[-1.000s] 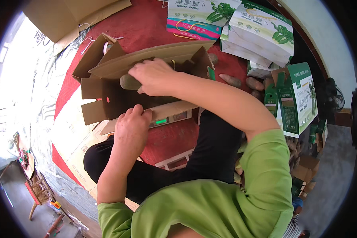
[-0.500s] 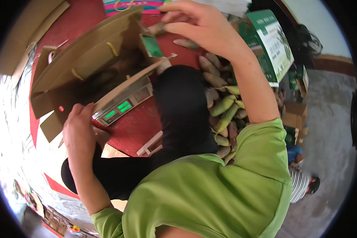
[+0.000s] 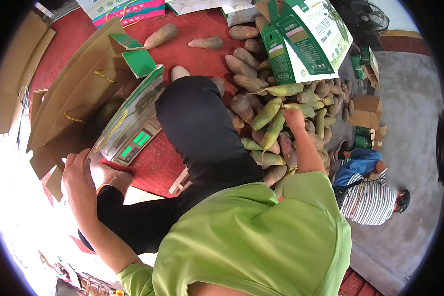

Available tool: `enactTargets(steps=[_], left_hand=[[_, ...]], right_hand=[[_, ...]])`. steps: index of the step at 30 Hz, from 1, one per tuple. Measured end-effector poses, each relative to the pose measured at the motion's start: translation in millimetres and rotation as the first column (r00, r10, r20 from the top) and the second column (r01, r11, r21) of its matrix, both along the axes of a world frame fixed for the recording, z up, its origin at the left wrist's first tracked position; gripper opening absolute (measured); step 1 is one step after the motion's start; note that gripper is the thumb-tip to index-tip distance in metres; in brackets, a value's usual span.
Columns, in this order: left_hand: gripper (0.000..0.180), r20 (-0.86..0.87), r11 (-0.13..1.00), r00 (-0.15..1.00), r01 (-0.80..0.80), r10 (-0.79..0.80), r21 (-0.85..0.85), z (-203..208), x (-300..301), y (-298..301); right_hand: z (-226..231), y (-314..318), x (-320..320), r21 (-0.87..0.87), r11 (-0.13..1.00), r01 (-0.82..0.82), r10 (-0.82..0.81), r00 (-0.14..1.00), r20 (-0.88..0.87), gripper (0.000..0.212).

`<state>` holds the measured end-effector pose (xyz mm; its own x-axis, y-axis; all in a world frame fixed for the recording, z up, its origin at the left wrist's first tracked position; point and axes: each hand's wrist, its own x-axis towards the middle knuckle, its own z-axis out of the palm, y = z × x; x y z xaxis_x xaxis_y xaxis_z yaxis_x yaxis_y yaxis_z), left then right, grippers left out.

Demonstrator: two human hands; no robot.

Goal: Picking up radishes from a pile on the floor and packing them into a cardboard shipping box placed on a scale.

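At the left stands a tall open cardboard box (image 3: 59, 101) with yellow cord handles; dim shapes lie inside, too dark to name. My left hand (image 3: 77, 178) pinches the near end of its side panel. Beneath the box, a scale (image 3: 133, 146) shows lit green displays. Over the heap of radishes at the right, my right hand (image 3: 294, 120) is closed, knuckles up; its fingertips and anything in them are hidden. Green radishes (image 3: 268, 113) lie beside it, among reddish-brown radishes (image 3: 241, 107). Two loose radishes (image 3: 161, 35) lie beyond the box on the red mat (image 3: 192, 56).
A green-and-white carton (image 3: 306, 42) stands behind the heap. My black-clad knee (image 3: 197, 118) rises between box and heap. Printed carrier boxes (image 3: 128, 11) line the far edge. Another person in a striped shirt (image 3: 367, 202) is at the right, near brown cartons (image 3: 366, 109) and a fan (image 3: 372, 17).
My right hand has left a radish beyond the box and come back rightward to the heap. My left hand stays at the box's near end. The view has shifted, showing more of the person at right.
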<state>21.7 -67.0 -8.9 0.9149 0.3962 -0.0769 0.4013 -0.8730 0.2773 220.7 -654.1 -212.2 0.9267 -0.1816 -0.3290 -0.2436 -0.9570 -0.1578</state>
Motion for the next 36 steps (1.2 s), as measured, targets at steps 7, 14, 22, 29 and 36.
enactTargets(steps=[7, 14, 22, 29, 36], left_hand=[[0.022, -0.002, 0.999, 0.999, -0.044, 0.044, 0.018, 3, 0, 0], [0.03, -0.008, 0.999, 1.0, -0.001, 0.002, 0.032, 3, 3, -3], [0.031, 0.011, 0.996, 1.0, 0.0, -0.001, 0.092, 8, -8, -7], [0.03, 0.04, 0.977, 0.996, 0.07, -0.08, 0.199, 20, -19, -14], [0.033, 0.11, 0.959, 0.983, 0.112, -0.145, 0.261, 17, -26, -12]], right_hand=[[-81, -54, -45, 0.015, 0.896, 0.444, -0.433, 0.88, -0.198, 0.034], [-93, -49, -74, 0.399, 0.44, 0.805, -0.701, 0.585, -0.407, 0.047], [-75, -17, -63, 0.213, 0.474, 0.854, -0.76, 0.519, -0.391, 0.045], [-54, -16, -82, 0.419, 0.423, 0.804, -0.623, 0.593, -0.51, 0.046], [66, 105, -15, 0.616, 0.783, 0.089, 0.094, 0.961, -0.259, 0.042]])
